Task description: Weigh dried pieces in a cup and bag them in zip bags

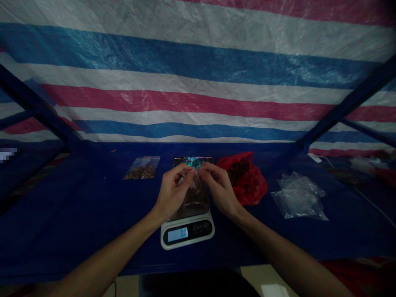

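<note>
One small clear bag (192, 194) with dark brown contents is held just above the platform of a single digital scale (187, 231), which stands on the blue worktop (77, 214). The bag's top edge is pinched from both sides: the left hand (172, 192) is closed on its left corner and the right hand (220, 189) on its right corner, fingertips nearly meeting over the opening. Whether the bag's base rests on the scale cannot be determined.

The bag is judged thin, soft and light, with a slick film that sags under its fill; the top strip is the sound place to take hold, since the body would crumple and spill.

Behind the scale to its left, two filled bags (142, 168) lie side by side. Behind it to the right, one red bag (247, 181) lies open with dark contents. Further right of the scale lies a loose heap of empty clear bags (298, 196), its count unreadable.
</note>
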The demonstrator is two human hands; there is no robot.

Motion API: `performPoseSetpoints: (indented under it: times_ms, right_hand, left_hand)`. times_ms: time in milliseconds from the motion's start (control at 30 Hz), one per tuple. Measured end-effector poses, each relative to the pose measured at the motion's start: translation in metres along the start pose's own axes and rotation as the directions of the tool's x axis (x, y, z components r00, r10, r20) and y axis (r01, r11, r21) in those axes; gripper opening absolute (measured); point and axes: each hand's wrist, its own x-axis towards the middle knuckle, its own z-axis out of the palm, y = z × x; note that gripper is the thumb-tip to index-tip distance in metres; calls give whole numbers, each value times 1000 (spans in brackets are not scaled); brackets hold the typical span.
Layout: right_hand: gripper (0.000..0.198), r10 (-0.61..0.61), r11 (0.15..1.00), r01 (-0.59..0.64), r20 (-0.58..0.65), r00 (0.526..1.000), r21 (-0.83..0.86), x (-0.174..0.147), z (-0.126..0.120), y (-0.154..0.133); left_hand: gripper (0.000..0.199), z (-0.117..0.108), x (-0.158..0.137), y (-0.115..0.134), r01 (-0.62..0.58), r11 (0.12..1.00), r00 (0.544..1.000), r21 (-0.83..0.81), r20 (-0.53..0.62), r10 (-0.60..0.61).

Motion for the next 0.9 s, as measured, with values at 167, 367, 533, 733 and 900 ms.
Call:
performPoseSetpoints:
  times_ms: [167, 367, 533, 733, 900]
  right_hand:
    - [36, -64, 978, 70, 37, 997, -195, -1, -5, -6]
    - [22, -144, 935, 145, 25, 989, -324, 4, -6, -13]
    - [31, -34, 985, 22, -68, 997, -171, 14, -36, -28]
    - [25, 156, 722, 75, 267, 951, -688, 27, -133, -29]
    - [15, 142, 561, 159, 284, 948, -812, 21, -147, -4]
  left_hand:
    - [23, -9, 2, 7, -149, 969, 987, 196, 85, 135]
    - [23, -11, 7, 12, -100, 987, 993, 122, -51, 107]
    - [31, -37, 23, 17, -93, 991, 967, -98, -244, 67]
    - [32, -107, 59, 6, -3, 998, 937, 63, -349, 25]
    - [26, -154, 70, -35, 120, 855, 946, 504, -320, 56]
